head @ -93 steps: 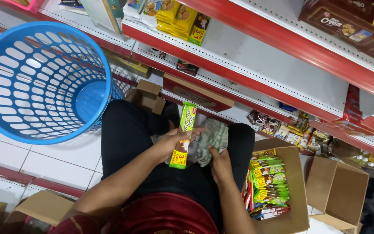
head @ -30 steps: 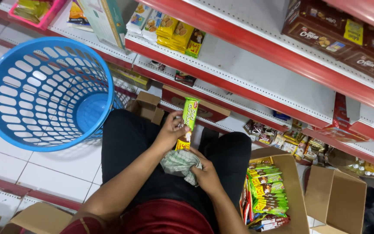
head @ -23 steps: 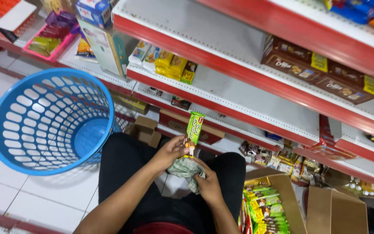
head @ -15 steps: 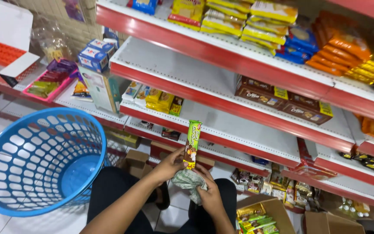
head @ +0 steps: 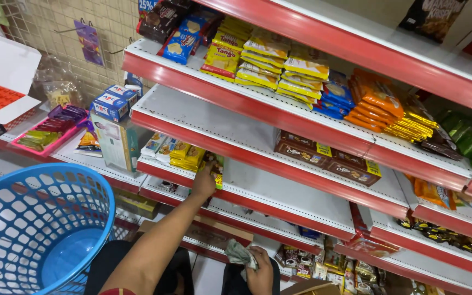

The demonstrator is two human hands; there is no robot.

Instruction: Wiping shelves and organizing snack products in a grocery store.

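Observation:
My left hand [head: 204, 183] reaches up to a white shelf [head: 279, 188] with a red edge and grips a green and yellow snack pack [head: 216, 167], set upright next to a row of yellow packs [head: 187, 155]. My right hand [head: 260, 273] stays low near my lap, closed around a crumpled grey-green cloth [head: 240, 253]. My left forearm stretches diagonally from the bottom of the view up to the shelf.
A blue plastic basket [head: 34, 229] stands at the lower left. Shelves above carry yellow, blue, orange and green snack packs and brown biscuit boxes [head: 326, 158]. A pink tray [head: 50, 134] and an upright carton [head: 117, 143] sit at the left. Small packets crowd the bottom shelf.
My left hand has carried the green and yellow pack from above my lap up to the shelf. The right hand dropped lower with the cloth. The view has tilted upward.

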